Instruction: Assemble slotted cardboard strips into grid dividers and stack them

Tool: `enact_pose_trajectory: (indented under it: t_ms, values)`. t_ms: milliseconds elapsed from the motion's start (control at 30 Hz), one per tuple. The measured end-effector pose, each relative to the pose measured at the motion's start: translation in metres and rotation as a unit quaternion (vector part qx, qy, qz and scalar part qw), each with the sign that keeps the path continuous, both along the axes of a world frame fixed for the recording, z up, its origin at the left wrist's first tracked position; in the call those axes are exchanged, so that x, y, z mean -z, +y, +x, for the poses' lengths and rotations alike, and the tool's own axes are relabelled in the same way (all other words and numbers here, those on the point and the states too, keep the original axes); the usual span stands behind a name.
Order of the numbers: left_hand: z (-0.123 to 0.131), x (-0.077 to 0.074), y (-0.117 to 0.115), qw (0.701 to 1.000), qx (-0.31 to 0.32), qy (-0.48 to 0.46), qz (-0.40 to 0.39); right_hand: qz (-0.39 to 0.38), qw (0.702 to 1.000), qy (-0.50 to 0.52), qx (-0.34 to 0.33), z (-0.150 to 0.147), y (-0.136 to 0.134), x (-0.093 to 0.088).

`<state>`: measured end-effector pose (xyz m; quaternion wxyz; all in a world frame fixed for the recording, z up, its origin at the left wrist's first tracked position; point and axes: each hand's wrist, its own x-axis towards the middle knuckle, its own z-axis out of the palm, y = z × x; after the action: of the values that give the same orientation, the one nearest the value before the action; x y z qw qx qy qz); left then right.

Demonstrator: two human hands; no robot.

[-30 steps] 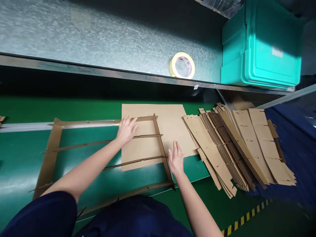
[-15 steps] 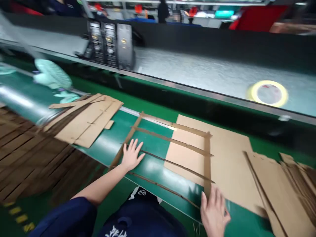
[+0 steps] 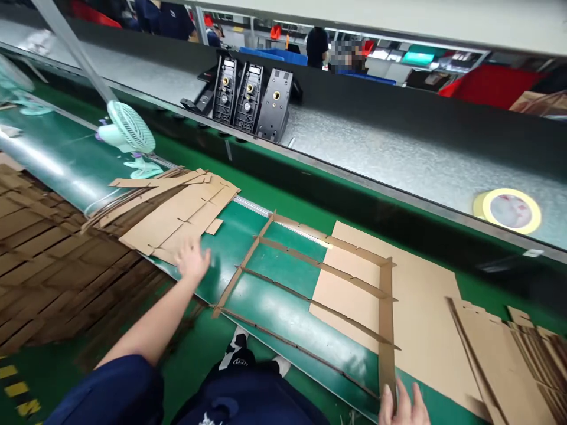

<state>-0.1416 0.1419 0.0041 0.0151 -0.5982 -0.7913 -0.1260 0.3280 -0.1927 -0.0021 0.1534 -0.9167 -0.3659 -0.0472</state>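
A cardboard divider frame of upright strips stands on the green conveyor belt, its right part over a flat cardboard sheet. My left hand reaches out, fingers spread and empty, just in front of a stack of flat slotted cardboard pieces to the left of the frame. My right hand shows only its fingers at the bottom edge, touching the frame's near right corner.
A mint desk fan stands behind the left stack. More cardboard pieces lie at the right and lower left. A tape roll and black devices sit on the metal shelf behind. People stand far back.
The view swung left and up. My left hand left the frame's left edge and moved left toward the cardboard stack. My right hand slid lower out of view.
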Motion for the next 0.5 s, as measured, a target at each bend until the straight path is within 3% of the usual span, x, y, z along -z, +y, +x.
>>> enact_pose_trajectory:
  t_ms: [100,233,333,400,500]
  values:
    - [-0.061,0.012,0.028,0.993,-0.084,0.028,-0.083,-0.021,0.999,-0.003,-0.050,-0.034,0.016,-0.004]
    - [-0.098,0.017,0.030,0.989,-0.069,0.034,-0.129,-0.010,0.989,-0.001,-0.150,-0.070,0.057,-0.006]
    - [-0.097,0.003,0.021,0.995,-0.045,-0.053,-0.078,0.040,0.978,0.026,-0.203,-0.090,0.093,-0.010]
    - [-0.086,-0.010,0.011,0.983,-0.057,-0.168,-0.038,0.067,0.968,0.091,-0.225,-0.106,0.119,-0.017]
    - [-0.054,-0.025,-0.012,0.917,-0.063,-0.394,-0.013,0.039,0.933,0.267,-0.238,-0.149,0.155,-0.040]
